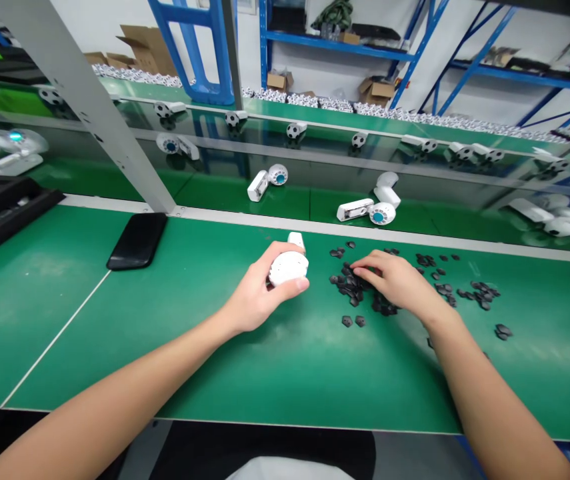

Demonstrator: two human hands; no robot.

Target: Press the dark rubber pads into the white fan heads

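Observation:
My left hand [259, 287] is closed around a white rounded plastic housing [289, 268], held just above the green bench. A short white block-shaped part [295, 240] sticks out behind it, past my fingers. To the right, my right hand [395, 277] reaches into a loose pile of small black pentagonal pieces [351, 287]. Its thumb and forefinger are pinched together at the pile's upper edge; whether a piece is between the fingertips is too small to make out. Two black pieces [353, 321] lie apart in front of the pile.
A black phone [137, 241] lies at the bench's left rear. Beyond a metal rail [285, 225], white units with round heads [278, 175] rest on a green belt [309, 200]. Soccer-ball-patterned units [295, 130] line a strip behind. A grey post [115, 133] rises at left.

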